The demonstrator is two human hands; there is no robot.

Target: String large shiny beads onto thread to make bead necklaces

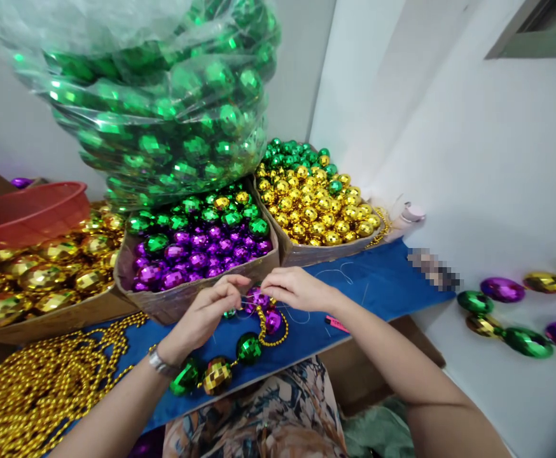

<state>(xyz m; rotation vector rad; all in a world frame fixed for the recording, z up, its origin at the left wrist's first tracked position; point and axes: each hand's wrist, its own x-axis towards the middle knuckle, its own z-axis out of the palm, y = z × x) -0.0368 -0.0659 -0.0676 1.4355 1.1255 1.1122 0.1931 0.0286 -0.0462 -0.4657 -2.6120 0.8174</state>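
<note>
My left hand (pixel 217 300), with a metal bracelet at its wrist, is closed in a pinch on a thin clear thread. Across from it, my right hand (pixel 293 287) pinches the same thread with closed fingers. Just below and between them sit a shiny purple ball (pixel 273 322) and a loop of small gold beads (pixel 263 326). Connected in a row toward the table's front edge lie a green ball (pixel 249 348), a faceted gold ball (pixel 217 375) and another green ball (pixel 185 376). My fingers partly hide a second purple ball.
Boxes of purple and green balls (pixel 196 251), small gold balls (pixel 313 207) and large gold balls (pixel 49 273) line the back of the blue table (pixel 383 286). A bag of green balls (pixel 173 114) towers above. Gold bead strands (pixel 53 375) pile left; a pink cutter (pixel 338 324) lies right.
</note>
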